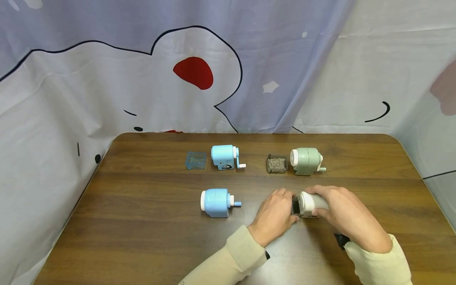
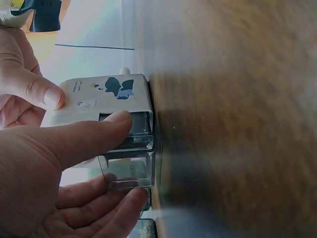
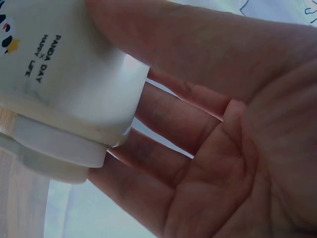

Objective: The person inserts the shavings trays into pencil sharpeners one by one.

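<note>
A white pencil sharpener point(image 1: 310, 202) with panda prints stands on the table at the right, in my right hand point(image 1: 343, 209). Thumb and fingers grip its body from opposite sides, as the right wrist view shows of the sharpener point(image 3: 74, 74). My left hand point(image 1: 274, 215) pinches its clear, dark-tinted shavings drawer point(image 2: 130, 171), thumb on one side and fingers on the other. The drawer juts partly out of the body. Left of the hands lies a blue pencil sharpener point(image 1: 216, 202), its crank pointing right.
At the back stand a light blue sharpener point(image 1: 222, 156) with its blue drawer point(image 1: 196, 160) beside it, and a green sharpener point(image 1: 307, 160) beside a dark drawer point(image 1: 277, 164) full of shavings. A patterned curtain point(image 1: 142, 87) hangs behind the wooden table point(image 1: 142, 237).
</note>
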Demonstrator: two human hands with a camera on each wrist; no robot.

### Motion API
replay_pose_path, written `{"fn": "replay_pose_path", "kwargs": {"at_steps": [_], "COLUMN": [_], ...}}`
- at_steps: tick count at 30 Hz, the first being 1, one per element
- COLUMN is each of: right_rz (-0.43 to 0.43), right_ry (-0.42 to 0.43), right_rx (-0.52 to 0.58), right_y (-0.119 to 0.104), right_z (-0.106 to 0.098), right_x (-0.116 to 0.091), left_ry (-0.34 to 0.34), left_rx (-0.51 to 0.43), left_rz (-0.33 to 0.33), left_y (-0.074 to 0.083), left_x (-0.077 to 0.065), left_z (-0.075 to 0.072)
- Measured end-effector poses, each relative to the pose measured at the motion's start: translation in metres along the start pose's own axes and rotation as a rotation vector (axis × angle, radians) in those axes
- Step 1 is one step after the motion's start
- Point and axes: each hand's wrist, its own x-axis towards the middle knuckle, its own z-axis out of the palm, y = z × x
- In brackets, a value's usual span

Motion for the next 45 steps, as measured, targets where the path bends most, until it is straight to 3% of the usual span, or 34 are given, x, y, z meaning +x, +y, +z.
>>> {"fn": "replay_pose_path", "kwargs": {"at_steps": [27, 45], "right_rz": [-0.013, -0.008], "right_ry": [-0.006, -0.014], "right_rx": [-0.009, -0.015], "right_y": [0.0009, -0.0001], "right_z": [0.0003, 0.0002], "right_x": [-0.0002, 0.0001], "left_ry": [0.012, -0.014], "left_rx": [0.032, -0.005], "left_rz": [0.031, 0.023], "left_y": [0.0003, 0.0043], "left_x": [0.0036, 0.009], "left_z": [0.004, 0.0032]}}
